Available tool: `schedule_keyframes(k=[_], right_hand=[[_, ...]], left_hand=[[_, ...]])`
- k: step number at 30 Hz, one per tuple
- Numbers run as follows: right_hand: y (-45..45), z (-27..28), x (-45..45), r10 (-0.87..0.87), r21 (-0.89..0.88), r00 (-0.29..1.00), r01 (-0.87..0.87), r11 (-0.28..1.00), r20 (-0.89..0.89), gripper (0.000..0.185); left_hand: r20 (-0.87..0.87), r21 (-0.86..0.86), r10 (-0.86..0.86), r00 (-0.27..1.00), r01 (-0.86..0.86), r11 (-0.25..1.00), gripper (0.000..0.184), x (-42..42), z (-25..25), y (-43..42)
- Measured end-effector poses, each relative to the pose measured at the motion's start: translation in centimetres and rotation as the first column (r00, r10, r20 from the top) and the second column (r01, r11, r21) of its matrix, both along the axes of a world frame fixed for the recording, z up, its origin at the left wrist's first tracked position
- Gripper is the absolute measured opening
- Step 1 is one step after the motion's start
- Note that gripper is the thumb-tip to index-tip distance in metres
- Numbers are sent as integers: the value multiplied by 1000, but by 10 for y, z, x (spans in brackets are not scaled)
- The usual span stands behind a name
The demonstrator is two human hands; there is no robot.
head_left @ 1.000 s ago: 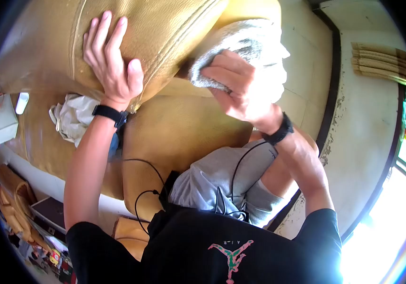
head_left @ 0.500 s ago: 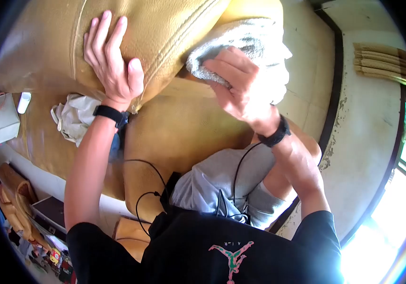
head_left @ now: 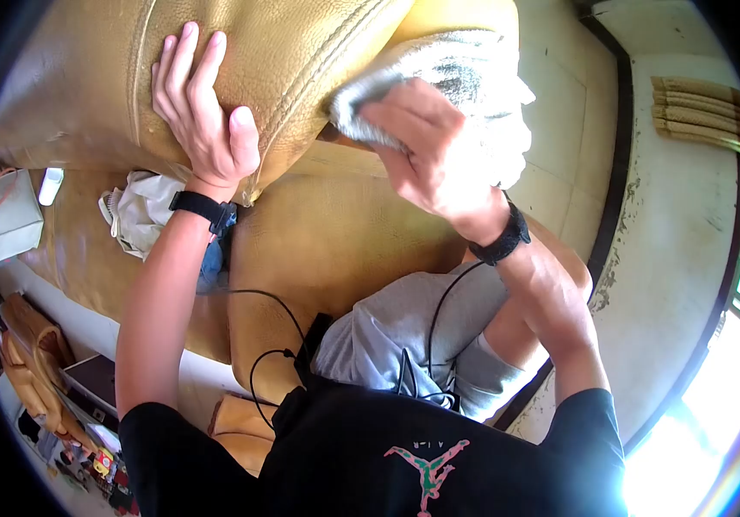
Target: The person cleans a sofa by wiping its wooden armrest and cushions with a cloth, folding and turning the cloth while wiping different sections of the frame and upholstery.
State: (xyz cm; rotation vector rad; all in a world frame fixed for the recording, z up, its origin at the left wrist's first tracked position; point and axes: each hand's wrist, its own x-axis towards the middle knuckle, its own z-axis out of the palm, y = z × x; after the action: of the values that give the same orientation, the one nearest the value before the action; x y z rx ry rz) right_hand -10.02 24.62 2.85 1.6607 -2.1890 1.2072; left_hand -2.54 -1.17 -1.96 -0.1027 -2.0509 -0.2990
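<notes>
My left hand (head_left: 204,112) lies flat with its fingers spread on a tan leather sofa cushion (head_left: 292,52), left of a stitched seam. A grey and white towel (head_left: 447,65) is bunched in my right hand (head_left: 426,142), whose fingers are curled over it. The towel rests against the cushion's right-hand edge, and bright sunlight washes out its right side. Both wrists wear black straps.
A crumpled pale cloth (head_left: 141,211) and a white bag (head_left: 12,215) lie on the sofa seat (head_left: 335,220) to the left. Black cables (head_left: 275,297) run over my lap. At the right stands a wall (head_left: 671,215) with peeling paint low down.
My right hand and the towel have shifted slightly left along the cushion edge. My left hand stays in place on the leather.
</notes>
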Motion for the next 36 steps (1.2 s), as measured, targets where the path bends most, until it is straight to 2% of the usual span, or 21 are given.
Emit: schedule_keyframes(k=[1, 3, 5, 7, 9, 11, 13, 15, 17, 18, 19, 22, 25, 26, 27, 29, 30, 31, 33, 35, 36], right_hand=[[-2, 2, 3, -86, 10, 996, 86, 996, 6, 35], [7, -1, 8, -84, 33, 996, 82, 996, 43, 33], [11, -8, 4, 78, -1, 997, -78, 997, 20, 31], [8, 0, 2, 63, 35, 998, -64, 997, 20, 30], [-1, -9, -1, -41, -73, 997, 45, 996, 59, 32], [4, -4, 2, -83, 3, 995, 83, 997, 61, 31], [7, -6, 2, 89, -5, 996, -89, 996, 28, 27], [6, -4, 2, 111, -22, 994, -111, 994, -3, 26], [1, -15, -3, 23, -98, 998, -17, 995, 55, 26], [-3, -6, -1, -60, -57, 996, 64, 996, 68, 26], [0, -7, -1, -62, -49, 996, 65, 997, 72, 26], [6, -9, 1, 136, -42, 989, -139, 989, -67, 33], [8, -1, -6, 162, -2, 986, -162, 987, -39, 35], [5, -6, -8, 97, -43, 995, -97, 994, 0, 36], [5, -6, -10, 99, -39, 995, -99, 994, -8, 36], [1, -6, -4, -4, -28, 999, 2, 1000, -52, 38], [3, -1, -9, 81, -44, 996, -83, 996, -37, 39], [4, 1, -9, 91, -48, 995, -92, 995, -28, 39], [7, 5, -12, 252, 53, 966, -249, 967, -57, 35], [6, 2, -14, 226, 44, 972, -223, 974, -61, 38], [2, 0, -12, 147, 2, 988, -147, 989, -49, 38]], left_hand=[[9, 6, -1, 1000, 1, 1000, 65, 2, -1, 2], [-9, -10, -31, 999, 31, 999, 64, 1, -1, 1], [4, -17, -15, 1000, 15, 1000, 64, 3, -1, 2], [10, -22, -11, 1000, 11, 1000, 64, 4, 2, 3], [22, -16, -17, 1000, 18, 1000, 64, 1, 2, 2], [17, -13, -13, 1000, 13, 1000, 65, 3, -1, 1], [30, -12, -8, 1000, 8, 1000, 67, 6, -3, 0], [41, -2, -4, 999, 4, 1000, 68, 4, -2, 1], [41, 3, -14, 999, 14, 1000, 68, 2, 0, 1], [30, 5, -19, 999, 19, 1000, 68, 1, 0, 1], [26, 9, -16, 1000, 16, 1000, 68, 3, -1, 2], [25, 0, 5, 1000, -5, 1000, 68, 5, -4, 2], [22, -1, -17, 1000, 17, 1000, 68, 3, -2, 2], [16, 1, -23, 1000, 23, 1000, 68, 2, -2, 1], [14, 8, -21, 1000, 21, 1000, 68, 2, -1, 2], [24, 4, 11, 1000, -11, 1000, 69, 4, -2, 2], [44, 7, -3, 999, 2, 1000, 69, 4, 0, 5], [59, 3, -14, 998, 14, 1000, 69, 6, 3, 6], [49, 1, -24, 998, 24, 1000, 69, 5, 4, 6], [54, -6, -30, 998, 30, 1000, 69, 5, 4, 7], [28, 2, -57, 998, 57, 998, 68, 3, 4, 6]])
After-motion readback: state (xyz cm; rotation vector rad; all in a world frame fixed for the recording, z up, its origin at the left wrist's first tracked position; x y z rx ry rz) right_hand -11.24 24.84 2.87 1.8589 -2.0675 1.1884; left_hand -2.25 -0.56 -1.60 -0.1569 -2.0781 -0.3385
